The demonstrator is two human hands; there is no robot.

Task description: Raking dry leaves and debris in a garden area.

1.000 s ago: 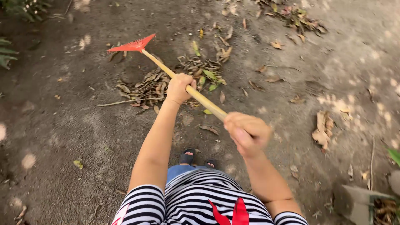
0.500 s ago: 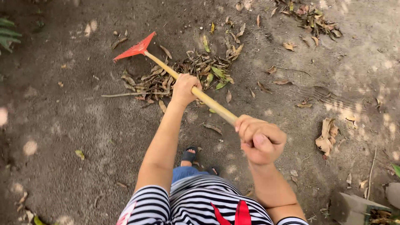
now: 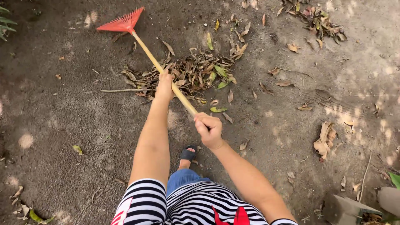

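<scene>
Both of my hands grip a rake with a pale wooden handle and a red fan-shaped head. My left hand holds the handle partway along, just over a pile of dry brown and green leaves. My right hand is closed around the handle's near end. The red head rests on bare dirt at the upper left, beyond the pile. My striped sleeves, blue trousers and one dark sandal show below.
Loose leaves lie scattered over the dirt ground, with a second cluster at the top right and a large dry leaf at the right. A grey block sits bottom right. Green plant leaves edge the upper left.
The rake head has reached farther out to the upper left, past the leaf pile. My right hand has moved forward and left along with the handle.
</scene>
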